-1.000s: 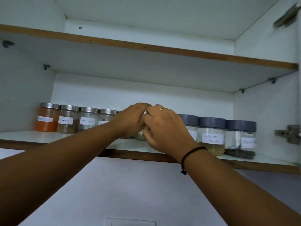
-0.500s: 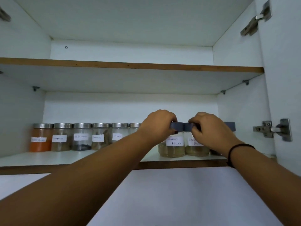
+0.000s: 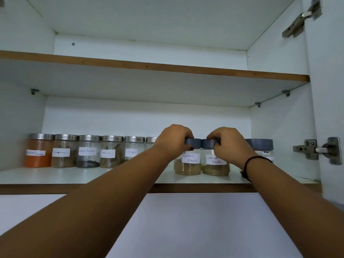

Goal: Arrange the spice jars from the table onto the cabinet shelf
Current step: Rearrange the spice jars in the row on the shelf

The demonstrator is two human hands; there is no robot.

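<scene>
On the lower cabinet shelf (image 3: 55,175) my left hand (image 3: 174,140) grips the blue lid of the Garam Masala jar (image 3: 188,163). My right hand (image 3: 226,144) grips the blue lid of the Coriander Powder jar (image 3: 215,165) right beside it; the two jars touch. Both stand upright near the shelf's front edge. A third blue-lidded jar (image 3: 262,146) stands behind my right wrist, mostly hidden. To the left runs a row of several steel-lidded jars, from an orange powder jar (image 3: 38,153) to the Cloves jar (image 3: 133,150).
The upper shelf (image 3: 149,67) hangs above the jars. The cabinet's right wall carries a metal hinge (image 3: 316,150) near the blue-lidded jars, and another hinge (image 3: 301,20) sits higher up. The white door front below spans the shelf's width.
Both hands moved from the middle of the shelf to the right and took hold of the two blue-lidded jars' lids. The view tilted up and the jars sit slightly further forward.
</scene>
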